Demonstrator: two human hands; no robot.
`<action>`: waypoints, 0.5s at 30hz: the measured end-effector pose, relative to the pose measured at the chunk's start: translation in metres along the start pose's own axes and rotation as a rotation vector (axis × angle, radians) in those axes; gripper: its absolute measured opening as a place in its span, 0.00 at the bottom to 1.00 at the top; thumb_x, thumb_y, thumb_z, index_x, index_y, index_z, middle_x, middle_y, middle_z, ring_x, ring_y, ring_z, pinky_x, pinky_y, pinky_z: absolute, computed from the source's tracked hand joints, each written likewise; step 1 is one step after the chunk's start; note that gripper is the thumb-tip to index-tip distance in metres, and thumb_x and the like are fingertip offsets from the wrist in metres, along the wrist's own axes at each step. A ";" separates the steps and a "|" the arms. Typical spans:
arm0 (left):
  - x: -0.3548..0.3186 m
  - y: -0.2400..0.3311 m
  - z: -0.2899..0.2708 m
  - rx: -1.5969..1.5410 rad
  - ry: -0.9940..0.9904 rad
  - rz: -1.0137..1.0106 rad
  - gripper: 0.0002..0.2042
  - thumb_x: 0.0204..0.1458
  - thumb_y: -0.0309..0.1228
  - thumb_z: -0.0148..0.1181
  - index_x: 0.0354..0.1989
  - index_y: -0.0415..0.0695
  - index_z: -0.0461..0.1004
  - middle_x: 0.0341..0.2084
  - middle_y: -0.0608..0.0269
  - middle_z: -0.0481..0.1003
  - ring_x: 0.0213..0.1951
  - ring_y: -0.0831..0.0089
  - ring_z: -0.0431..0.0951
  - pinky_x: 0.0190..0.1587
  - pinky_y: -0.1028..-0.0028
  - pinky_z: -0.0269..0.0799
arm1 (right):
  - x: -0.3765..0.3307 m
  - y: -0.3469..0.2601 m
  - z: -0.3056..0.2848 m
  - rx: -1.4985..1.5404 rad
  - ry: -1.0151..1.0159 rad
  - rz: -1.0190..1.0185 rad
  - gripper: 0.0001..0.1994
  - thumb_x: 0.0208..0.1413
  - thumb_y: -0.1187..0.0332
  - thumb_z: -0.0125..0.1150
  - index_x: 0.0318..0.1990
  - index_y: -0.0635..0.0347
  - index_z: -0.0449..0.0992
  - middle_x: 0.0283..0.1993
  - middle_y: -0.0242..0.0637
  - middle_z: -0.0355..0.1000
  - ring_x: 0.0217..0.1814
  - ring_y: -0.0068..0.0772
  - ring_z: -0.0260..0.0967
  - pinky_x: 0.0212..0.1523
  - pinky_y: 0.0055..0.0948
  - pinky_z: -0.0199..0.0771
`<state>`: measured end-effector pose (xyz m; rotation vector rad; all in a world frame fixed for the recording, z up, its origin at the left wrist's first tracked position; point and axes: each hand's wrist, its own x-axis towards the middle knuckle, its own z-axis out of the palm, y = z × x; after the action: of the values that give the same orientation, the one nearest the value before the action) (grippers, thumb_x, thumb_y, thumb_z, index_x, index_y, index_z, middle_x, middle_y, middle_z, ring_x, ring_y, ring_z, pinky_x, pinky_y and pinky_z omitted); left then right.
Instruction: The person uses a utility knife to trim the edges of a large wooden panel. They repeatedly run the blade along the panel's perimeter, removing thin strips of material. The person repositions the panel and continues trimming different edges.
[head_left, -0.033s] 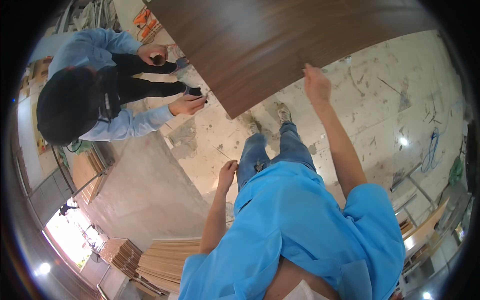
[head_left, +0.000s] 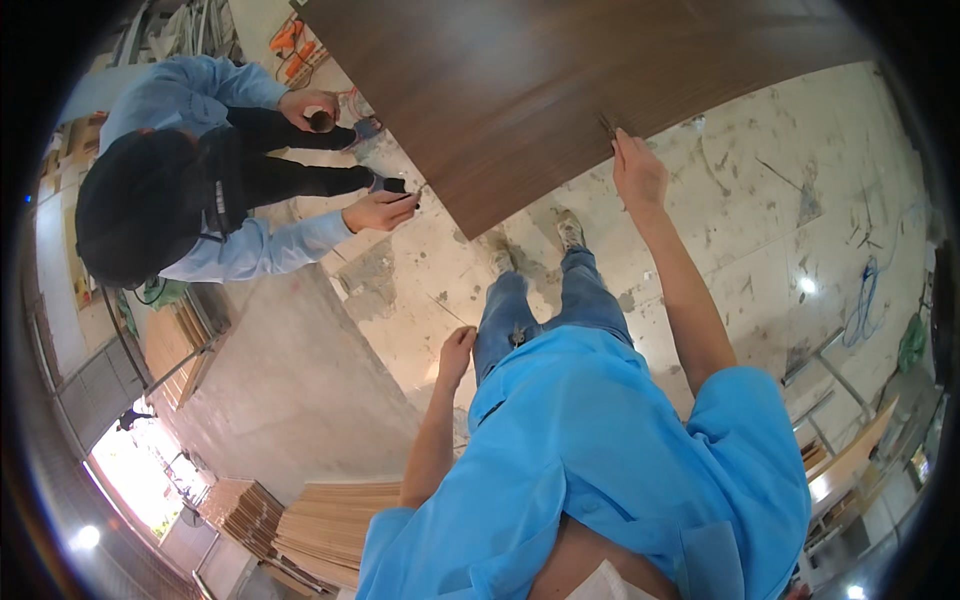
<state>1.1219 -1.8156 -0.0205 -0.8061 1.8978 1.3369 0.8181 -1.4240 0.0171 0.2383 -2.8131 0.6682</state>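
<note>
- A co-worker in a light blue long-sleeved shirt crouches at about ten o'clock, one hand reaching toward the near corner of the board, the other hand closed around a small dark object.
- A stack of pale wooden boards lies on the floor at about seven o'clock.
- The person's left hand hangs just left of centre beside the blue-jeaned thigh, fingers loosely curled, holding nothing.
- A large flat dark brown wood-grain board fills the top of the view from eleven to one o'clock; its long axis runs from its lower-left corner at about eleven o'clock up toward the right, and the grain follows the same line.
- The person's right hand is raised at about one o'clock, fingers gripping the lower edge of the board.
- A blue cable lies coiled on the stained concrete floor at three o'clock.
</note>
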 end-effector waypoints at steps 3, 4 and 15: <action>0.010 -0.025 -0.033 0.001 0.020 -0.059 0.20 0.72 0.43 0.60 0.60 0.40 0.82 0.46 0.58 0.86 0.48 0.70 0.84 0.50 0.69 0.77 | -0.009 -0.031 0.016 -0.081 0.024 0.024 0.12 0.68 0.69 0.60 0.55 0.57 0.81 0.39 0.41 0.78 0.41 0.48 0.80 0.35 0.47 0.82; 0.008 -0.036 -0.042 -0.038 0.015 -0.127 0.20 0.72 0.43 0.60 0.60 0.40 0.82 0.45 0.58 0.86 0.47 0.70 0.84 0.50 0.68 0.77 | -0.027 -0.067 0.031 -0.058 -0.019 0.017 0.16 0.65 0.70 0.63 0.59 0.56 0.81 0.37 0.39 0.77 0.38 0.48 0.79 0.36 0.46 0.82; 0.037 -0.090 -0.193 -0.046 0.059 -0.116 0.19 0.71 0.43 0.62 0.58 0.41 0.83 0.42 0.63 0.84 0.41 0.75 0.82 0.44 0.73 0.75 | -0.035 -0.090 0.034 -0.004 0.072 0.211 0.16 0.66 0.70 0.60 0.60 0.57 0.80 0.41 0.39 0.80 0.43 0.47 0.81 0.38 0.45 0.83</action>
<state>1.1390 -2.0287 -0.0510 -0.9730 1.8414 1.3031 0.8640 -1.5155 0.0165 -0.0833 -2.7933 0.6992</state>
